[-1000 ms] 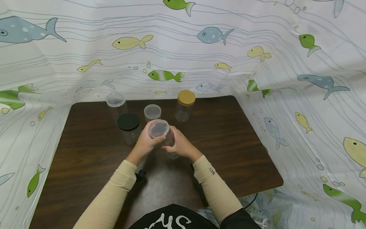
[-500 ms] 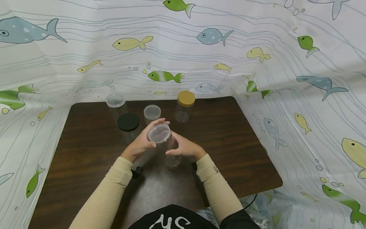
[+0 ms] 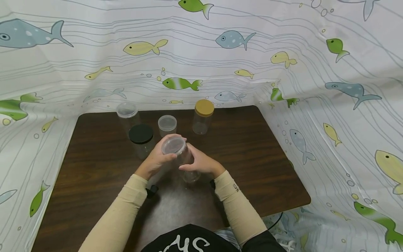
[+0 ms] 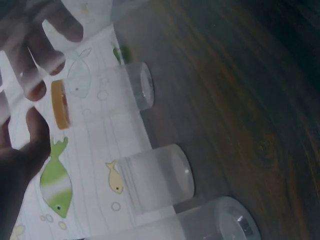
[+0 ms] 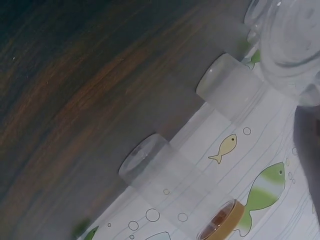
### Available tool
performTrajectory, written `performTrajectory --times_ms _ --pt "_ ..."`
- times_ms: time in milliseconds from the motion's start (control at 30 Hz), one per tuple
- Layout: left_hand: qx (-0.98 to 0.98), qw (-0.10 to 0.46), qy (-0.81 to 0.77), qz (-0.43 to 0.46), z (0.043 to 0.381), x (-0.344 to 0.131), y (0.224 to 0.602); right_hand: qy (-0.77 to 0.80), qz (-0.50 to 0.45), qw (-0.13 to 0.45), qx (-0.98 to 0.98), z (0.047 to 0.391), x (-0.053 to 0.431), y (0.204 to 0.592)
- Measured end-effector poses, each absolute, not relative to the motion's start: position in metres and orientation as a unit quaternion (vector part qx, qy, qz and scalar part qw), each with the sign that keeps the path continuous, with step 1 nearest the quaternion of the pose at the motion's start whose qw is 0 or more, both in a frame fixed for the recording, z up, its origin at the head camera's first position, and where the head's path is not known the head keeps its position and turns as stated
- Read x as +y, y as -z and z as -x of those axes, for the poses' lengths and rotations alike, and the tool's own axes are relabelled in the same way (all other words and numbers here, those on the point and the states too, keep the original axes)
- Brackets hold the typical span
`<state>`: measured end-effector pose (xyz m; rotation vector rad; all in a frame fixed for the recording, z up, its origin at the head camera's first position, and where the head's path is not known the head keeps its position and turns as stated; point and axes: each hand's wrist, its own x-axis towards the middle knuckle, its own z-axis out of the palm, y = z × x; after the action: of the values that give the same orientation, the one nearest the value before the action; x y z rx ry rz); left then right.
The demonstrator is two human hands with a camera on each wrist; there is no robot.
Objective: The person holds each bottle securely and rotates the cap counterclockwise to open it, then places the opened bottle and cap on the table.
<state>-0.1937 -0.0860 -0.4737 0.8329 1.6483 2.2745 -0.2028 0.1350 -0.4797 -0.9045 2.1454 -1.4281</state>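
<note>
A clear plastic jar (image 3: 185,161) with a translucent lid (image 3: 173,145) is held above the table's middle, tilted. My left hand (image 3: 156,158) grips the lid from the left, thumb along its near side and fingers round the far side. On the right, my right hand (image 3: 203,161) holds the jar's body, with its thumb in front. The round clear end of the jar (image 5: 294,37) fills the top right of the right wrist view. Fingers (image 4: 50,47) show through clear plastic at the left wrist view's upper left.
Behind the hands stand a black-lidded jar (image 3: 141,134), a tall clear jar (image 3: 127,112), a small clear jar (image 3: 167,123) and a jar with a yellow lid (image 3: 203,120). A fish-patterned sheet (image 3: 201,63) hangs along the dark wooden table (image 3: 252,157).
Half a second ago my left fingers had straightened away from the lid; now they wrap it again. The jar has come slightly nearer the body since one second ago. Standing jars stay put.
</note>
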Motion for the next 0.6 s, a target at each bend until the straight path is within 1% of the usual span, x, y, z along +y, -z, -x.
performTrajectory --times_ms 67,167,267,367,500,600 --pt "0.582 0.086 -0.771 -0.245 0.192 -0.084 0.474 0.507 0.312 0.184 0.783 0.203 0.133 0.481" --pt "0.622 0.071 -0.758 -0.181 0.190 -0.079 0.472 0.501 0.301 0.144 0.799 0.204 0.129 0.483" --pt "0.652 0.072 -0.744 -0.130 0.190 -0.076 0.471 0.485 0.297 0.101 0.816 0.205 0.125 0.486" --pt "0.669 0.077 -0.732 -0.102 0.190 -0.074 0.471 0.464 0.291 0.071 0.833 0.207 0.123 0.490" --pt "0.677 0.084 -0.726 -0.091 0.188 -0.075 0.469 0.451 0.284 0.061 0.844 0.207 0.121 0.492" --pt "0.662 0.086 -0.735 -0.114 0.187 -0.077 0.468 0.463 0.281 0.077 0.837 0.206 0.123 0.490"
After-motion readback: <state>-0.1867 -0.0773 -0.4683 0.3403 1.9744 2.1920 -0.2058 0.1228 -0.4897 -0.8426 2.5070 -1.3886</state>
